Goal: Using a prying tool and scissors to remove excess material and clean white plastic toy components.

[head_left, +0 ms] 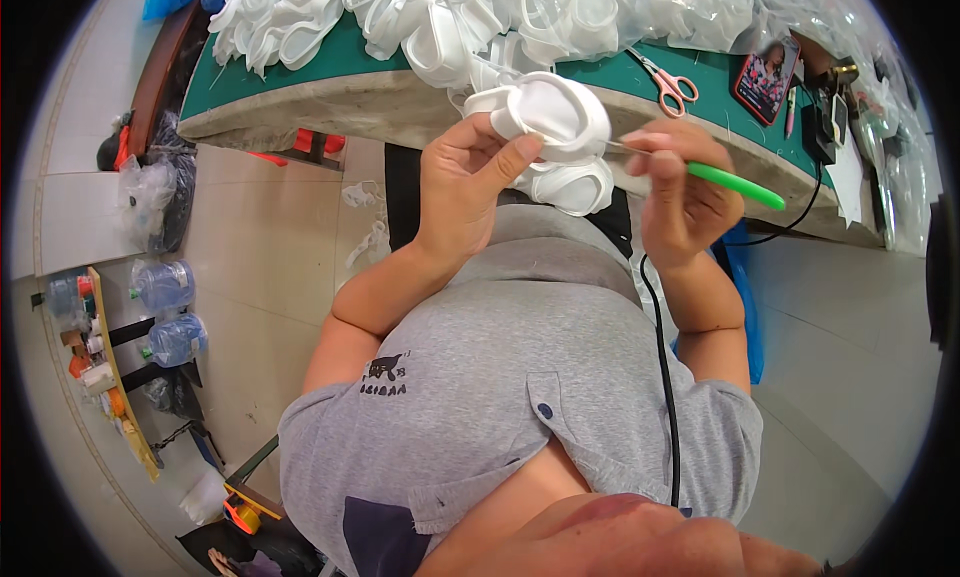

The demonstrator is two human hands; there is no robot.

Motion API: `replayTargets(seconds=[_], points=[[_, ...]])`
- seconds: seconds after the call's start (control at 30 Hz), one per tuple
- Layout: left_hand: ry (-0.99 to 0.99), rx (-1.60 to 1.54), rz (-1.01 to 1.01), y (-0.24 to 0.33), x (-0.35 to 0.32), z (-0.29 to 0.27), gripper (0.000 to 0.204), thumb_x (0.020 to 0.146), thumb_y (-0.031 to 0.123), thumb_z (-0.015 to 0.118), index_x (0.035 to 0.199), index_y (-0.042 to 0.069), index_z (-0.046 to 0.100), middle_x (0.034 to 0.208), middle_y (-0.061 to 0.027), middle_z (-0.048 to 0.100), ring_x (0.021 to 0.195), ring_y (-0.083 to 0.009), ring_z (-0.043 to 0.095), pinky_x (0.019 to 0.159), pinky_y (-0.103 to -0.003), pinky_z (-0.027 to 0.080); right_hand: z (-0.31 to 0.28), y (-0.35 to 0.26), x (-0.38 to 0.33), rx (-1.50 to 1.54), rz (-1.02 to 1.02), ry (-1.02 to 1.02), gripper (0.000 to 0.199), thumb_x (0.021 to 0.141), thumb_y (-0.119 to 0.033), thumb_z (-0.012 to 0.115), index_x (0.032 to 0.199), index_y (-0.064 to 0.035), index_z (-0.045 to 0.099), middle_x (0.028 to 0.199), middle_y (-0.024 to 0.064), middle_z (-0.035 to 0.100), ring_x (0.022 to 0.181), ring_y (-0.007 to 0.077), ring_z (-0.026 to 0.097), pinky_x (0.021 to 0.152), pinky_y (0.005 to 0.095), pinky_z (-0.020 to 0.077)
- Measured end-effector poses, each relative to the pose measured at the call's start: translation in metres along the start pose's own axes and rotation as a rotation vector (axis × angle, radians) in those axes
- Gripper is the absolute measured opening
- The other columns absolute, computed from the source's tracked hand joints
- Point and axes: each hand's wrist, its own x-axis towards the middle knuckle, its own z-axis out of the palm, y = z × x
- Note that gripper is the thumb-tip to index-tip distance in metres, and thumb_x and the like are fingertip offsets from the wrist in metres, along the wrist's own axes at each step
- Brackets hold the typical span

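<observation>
My left hand (pixel 462 192) is closed on a white padded oval piece (pixel 552 109) with a thick raised rim, the thumb pressed on its near edge. Another white padded piece (pixel 572 187) hangs just below it, over my lap. My right hand (pixel 688 202) grips a green-handled tool (pixel 738 184) with a thin metal shaft. The shaft points left at the right edge of the white piece; whether its tip touches or enters the piece I cannot tell. More white padded pieces (pixel 438 42) lie heaped on the green tabletop (pixel 340 52) beyond my hands.
Pink-handled scissors (pixel 672 89) and a phone (pixel 766 80) lie at the table's right, near a black cable (pixel 818 182). Clear plastic bags (pixel 700 12) cover part of the heap. A cloth-covered table edge (pixel 300 107) runs before me. Large water bottles (pixel 165 285) stand at left.
</observation>
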Motion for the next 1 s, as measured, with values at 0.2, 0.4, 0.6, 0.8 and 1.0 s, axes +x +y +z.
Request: replayTargets(seconds=[0.2, 0.4, 0.6, 0.8, 1.0], points=[[0.023, 0.061, 0.019, 0.000, -0.003, 0.001, 0.018, 0.084, 0.003, 0.067, 0.101, -0.001, 0.064, 0.093, -0.0070, 0.067, 0.084, -0.0101, 0.062, 0.078, -0.025, 0.050, 0.001, -0.002, 0.009, -0.129, -0.078, -0.198, 0.015, 0.081, 0.005, 0.065, 0.095, 0.0045, 0.061, 0.090, 0.0180, 0.068, 0.081, 0.0228, 0.065, 0.070, 0.0291, 0.0513], [0.016, 0.095, 0.061, 0.003, -0.003, 0.002, 0.019, 0.085, 0.003, 0.066, 0.102, -0.003, 0.064, 0.094, -0.0066, 0.067, 0.084, -0.0094, 0.061, 0.077, -0.024, 0.049, 0.004, 0.002, 0.009, -0.251, -0.165, -0.237, 0.017, 0.079, 0.003, 0.068, 0.094, 0.0025, 0.063, 0.091, 0.0161, 0.068, 0.081, 0.0236, 0.065, 0.069, 0.0293, 0.0517], [0.031, 0.204, 0.092, -0.002, -0.003, 0.000, 0.020, 0.084, 0.002, 0.066, 0.103, -0.004, 0.063, 0.093, -0.0062, 0.066, 0.084, -0.0089, 0.059, 0.077, -0.024, 0.048, 0.008, 0.000, 0.015, -0.487, -0.220, -0.349, 0.017, 0.072, 0.005, 0.070, 0.088, 0.0005, 0.064, 0.092, 0.0129, 0.066, 0.077, 0.0252, 0.063, 0.066, 0.0302, 0.0504], [-0.063, 0.151, 0.003, 0.007, -0.002, 0.005, 0.017, 0.082, 0.000, 0.068, 0.097, -0.004, 0.061, 0.096, -0.0074, 0.064, 0.089, -0.0115, 0.059, 0.082, -0.026, 0.047, 0.002, 0.009, 0.020, -0.394, -0.206, -0.338, 0.016, 0.075, 0.006, 0.066, 0.090, 0.0013, 0.063, 0.091, 0.0129, 0.068, 0.074, 0.0232, 0.063, 0.066, 0.0289, 0.0502], [-0.134, 0.283, 0.045, -0.002, 0.000, -0.006, 0.045, 0.079, -0.004, 0.069, 0.118, -0.002, 0.048, 0.099, -0.0095, 0.063, 0.096, -0.0155, 0.059, 0.089, -0.031, 0.045, 0.010, 0.013, 0.007, 0.028, 0.281, -0.082, 0.013, 0.082, 0.010, 0.060, 0.093, 0.0034, 0.062, 0.095, 0.0182, 0.068, 0.084, 0.0204, 0.065, 0.071, 0.0270, 0.0515]])
